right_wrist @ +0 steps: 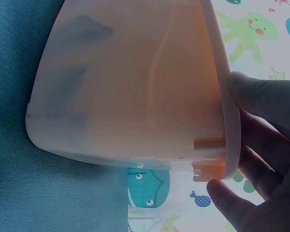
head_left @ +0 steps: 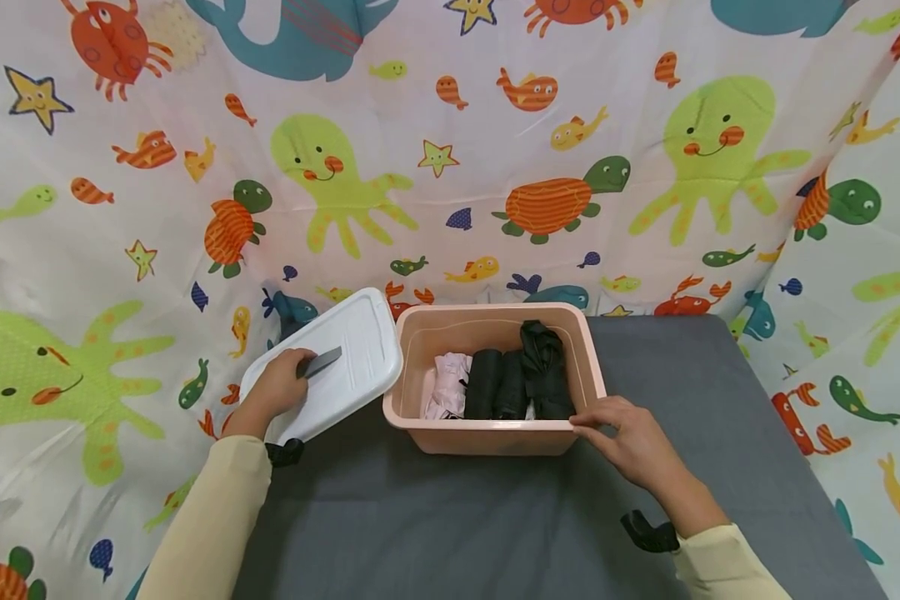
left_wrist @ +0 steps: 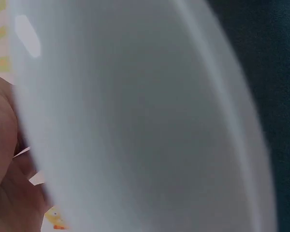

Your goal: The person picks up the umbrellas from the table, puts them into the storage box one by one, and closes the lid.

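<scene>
A pink plastic storage box (head_left: 487,440) stands on the grey surface with its top uncovered. Inside are a light pink folded cloth (head_left: 448,385), dark rolled bundles (head_left: 484,383) and a black folded item (head_left: 546,375). My right hand (head_left: 633,442) pinches the box's rim at its near right corner; the right wrist view shows the fingers at the rim. Left of the box, my left hand (head_left: 276,390) grips the grey handle (head_left: 322,362) of a white lid (head_left: 352,342), which is tilted, its right edge beside the box. In the left wrist view the lid hides most of that hand.
A grey cloth-covered table (head_left: 450,525) lies under the box and extends to its right and front. Behind it and at both sides hangs a white curtain (head_left: 420,200) printed with sea animals, close to the box's far side.
</scene>
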`<state>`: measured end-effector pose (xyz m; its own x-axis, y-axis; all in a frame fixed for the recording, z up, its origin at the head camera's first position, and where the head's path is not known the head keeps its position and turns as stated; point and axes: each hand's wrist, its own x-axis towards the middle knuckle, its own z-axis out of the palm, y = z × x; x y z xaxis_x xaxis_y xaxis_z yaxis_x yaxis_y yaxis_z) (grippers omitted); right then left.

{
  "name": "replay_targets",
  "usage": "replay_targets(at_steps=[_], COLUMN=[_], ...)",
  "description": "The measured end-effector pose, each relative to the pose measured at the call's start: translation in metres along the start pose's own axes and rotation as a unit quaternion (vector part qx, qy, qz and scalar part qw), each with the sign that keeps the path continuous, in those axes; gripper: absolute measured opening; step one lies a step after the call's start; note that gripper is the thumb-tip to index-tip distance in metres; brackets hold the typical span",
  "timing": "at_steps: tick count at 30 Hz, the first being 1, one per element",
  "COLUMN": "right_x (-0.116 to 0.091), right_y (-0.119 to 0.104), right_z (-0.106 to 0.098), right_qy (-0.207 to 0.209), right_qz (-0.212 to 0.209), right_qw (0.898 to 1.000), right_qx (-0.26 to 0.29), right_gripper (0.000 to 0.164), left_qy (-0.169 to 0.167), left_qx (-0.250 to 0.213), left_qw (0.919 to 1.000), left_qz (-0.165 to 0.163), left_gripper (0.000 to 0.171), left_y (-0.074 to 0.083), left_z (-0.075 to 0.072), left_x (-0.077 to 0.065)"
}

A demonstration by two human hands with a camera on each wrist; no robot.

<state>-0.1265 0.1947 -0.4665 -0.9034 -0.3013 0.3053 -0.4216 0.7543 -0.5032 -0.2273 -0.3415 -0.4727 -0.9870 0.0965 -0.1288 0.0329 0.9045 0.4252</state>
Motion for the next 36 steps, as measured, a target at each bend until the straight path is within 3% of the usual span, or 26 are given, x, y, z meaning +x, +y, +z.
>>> replay_targets(at_steps=[12,28,36], right_x=[0.0,0.003,-0.001], right_y=[0.001,0.004,0.003], right_z=[-0.001,-0.002,-0.001], right_qy=[0.001,0.008,0.002], right_qz=[0.003,-0.008,-0.001], right_qw=[1.0,1.0,1.0], right_qx=[0.003,0.004,0.006], right_gripper=[0.019,0.019,0.018], left_qy=[-0.028,-0.012,-0.024], left_qx=[0.002,0.011,0.02], left_qw=[0.9996,0.9993,0.9993], left_qz=[0.003,0.034,0.02], left_gripper=[0.049,0.045,0.043], left_y=[0.017,0.03,0.036], left_z=[-0.006,-0.005,-0.003], left_x=[0.002,0.006,0.007])
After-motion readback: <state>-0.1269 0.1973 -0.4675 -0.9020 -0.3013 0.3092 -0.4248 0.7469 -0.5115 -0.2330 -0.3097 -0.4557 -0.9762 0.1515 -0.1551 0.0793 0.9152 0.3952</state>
